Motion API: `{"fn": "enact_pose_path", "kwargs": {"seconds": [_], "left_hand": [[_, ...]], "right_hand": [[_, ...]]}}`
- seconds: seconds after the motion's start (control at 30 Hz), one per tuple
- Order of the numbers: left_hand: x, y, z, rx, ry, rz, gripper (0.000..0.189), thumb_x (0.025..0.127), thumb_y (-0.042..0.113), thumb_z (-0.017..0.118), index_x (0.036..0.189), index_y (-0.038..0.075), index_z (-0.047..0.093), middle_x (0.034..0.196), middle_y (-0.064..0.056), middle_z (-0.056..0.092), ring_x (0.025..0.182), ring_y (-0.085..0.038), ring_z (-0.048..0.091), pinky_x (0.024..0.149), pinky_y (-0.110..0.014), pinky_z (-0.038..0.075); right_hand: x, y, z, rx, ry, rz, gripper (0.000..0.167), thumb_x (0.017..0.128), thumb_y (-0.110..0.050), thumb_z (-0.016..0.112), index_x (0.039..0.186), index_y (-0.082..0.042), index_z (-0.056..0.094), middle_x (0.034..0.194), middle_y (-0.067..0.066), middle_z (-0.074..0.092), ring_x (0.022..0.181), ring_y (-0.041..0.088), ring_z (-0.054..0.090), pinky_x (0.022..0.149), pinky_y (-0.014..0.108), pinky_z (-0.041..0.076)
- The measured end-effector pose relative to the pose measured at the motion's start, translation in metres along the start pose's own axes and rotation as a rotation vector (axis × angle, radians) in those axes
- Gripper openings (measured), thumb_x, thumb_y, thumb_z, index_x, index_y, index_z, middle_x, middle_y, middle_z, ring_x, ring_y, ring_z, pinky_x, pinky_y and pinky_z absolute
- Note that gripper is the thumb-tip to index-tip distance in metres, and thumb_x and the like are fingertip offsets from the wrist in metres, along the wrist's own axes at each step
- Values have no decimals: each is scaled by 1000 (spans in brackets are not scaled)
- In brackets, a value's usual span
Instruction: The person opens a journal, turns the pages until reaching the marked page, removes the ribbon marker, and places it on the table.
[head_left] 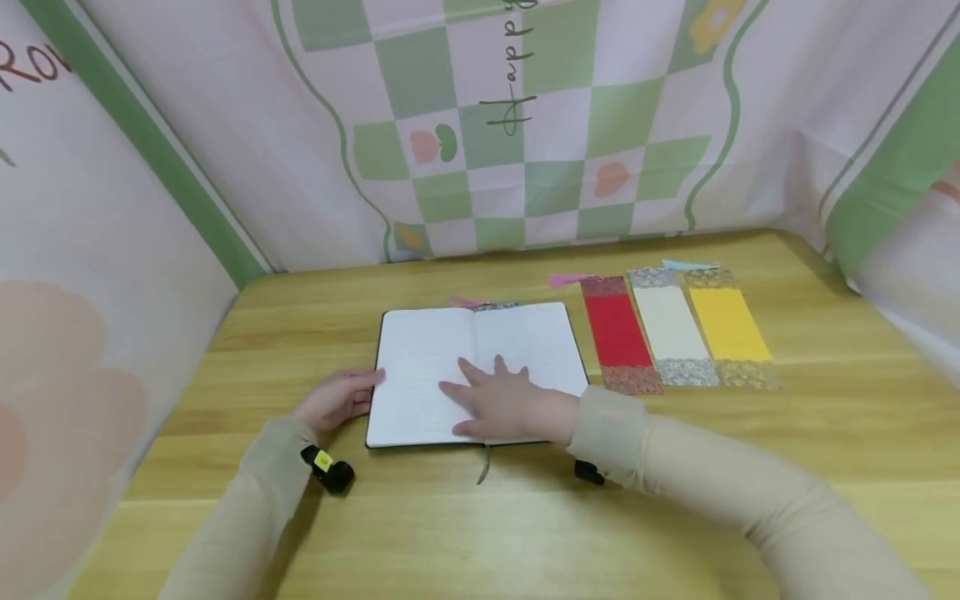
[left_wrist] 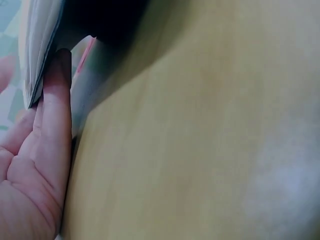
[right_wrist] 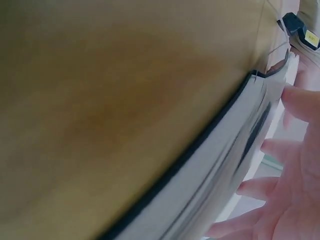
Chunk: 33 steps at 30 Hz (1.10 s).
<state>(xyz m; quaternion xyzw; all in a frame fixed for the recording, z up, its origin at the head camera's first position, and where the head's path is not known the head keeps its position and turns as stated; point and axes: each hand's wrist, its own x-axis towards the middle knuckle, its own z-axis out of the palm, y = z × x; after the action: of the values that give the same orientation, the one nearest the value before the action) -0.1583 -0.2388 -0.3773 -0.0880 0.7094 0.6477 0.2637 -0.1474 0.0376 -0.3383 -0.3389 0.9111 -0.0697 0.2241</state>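
An open notebook (head_left: 423, 342) with blank-looking white pages and a dark cover lies on the table. My left hand (head_left: 341, 398) grips its left edge, thumb over the page. In the left wrist view, the fingers (left_wrist: 56, 107) reach beneath the cover. Across the middle of the pages my right hand (head_left: 506, 404) lies with fingers spread. Past the notebook's top edge stick out the patterned end of a bookmark (head_left: 497, 307) and a pink tassel (head_left: 467, 301); the rest is hidden. A grey ribbon (head_left: 483, 467) hangs out at the bottom of the spine.
To the right of the notebook lie a red bookmark (head_left: 617, 329), a white bookmark (head_left: 671, 329) and a yellow bookmark (head_left: 727, 325), side by side with patterned ends. The wooden table (head_left: 465, 533) meets a printed curtain (head_left: 487, 192) at the back.
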Motion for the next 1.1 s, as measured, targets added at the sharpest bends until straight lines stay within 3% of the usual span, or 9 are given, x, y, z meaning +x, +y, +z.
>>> {"fn": "enact_pose_path", "kwargs": {"seconds": [0.13,0.3,0.47,0.57,0.87,1.1], "left_hand": [[-1,-1,2,26,20,5,51,94,11,56,134,-13,35,96,3,61,84,-4,60,78,-20,51],[0,0,6,58,59,-15,56,92,12,60,137,-11,35,107,-3,58,86,-5,58,78,-20,50],[-2,1,7,73,77,-22,57,93,12,59,138,-11,33,117,-10,54,87,-5,57,80,-20,49],[-2,2,6,73,76,-20,58,93,12,59,139,-11,32,121,-12,53,89,-5,57,82,-21,49],[-2,1,4,43,56,-1,49,92,8,59,132,-12,38,98,1,59,82,-4,59,77,-20,50],[-4,3,5,56,70,2,43,92,9,60,126,-11,44,95,2,59,82,-5,58,76,-20,50]], "right_hand": [[-1,2,-1,8,-18,-6,67,92,-57,47,150,-33,23,159,8,8,135,57,13,99,75,20],[-8,16,-5,32,-43,-18,70,89,-58,53,148,-32,28,158,9,14,138,51,17,105,67,23],[-20,38,-5,30,10,-71,68,87,-52,60,144,-21,41,152,14,31,139,41,27,111,52,27],[-31,47,-3,21,45,-94,67,84,-49,65,139,-14,47,148,16,37,137,38,31,111,51,28],[-51,55,2,-25,87,-153,70,78,-44,73,133,-5,53,144,21,42,131,43,38,108,52,32],[-50,56,1,-27,119,-166,60,77,-32,77,126,-5,58,137,21,50,126,38,47,104,50,39]]}}
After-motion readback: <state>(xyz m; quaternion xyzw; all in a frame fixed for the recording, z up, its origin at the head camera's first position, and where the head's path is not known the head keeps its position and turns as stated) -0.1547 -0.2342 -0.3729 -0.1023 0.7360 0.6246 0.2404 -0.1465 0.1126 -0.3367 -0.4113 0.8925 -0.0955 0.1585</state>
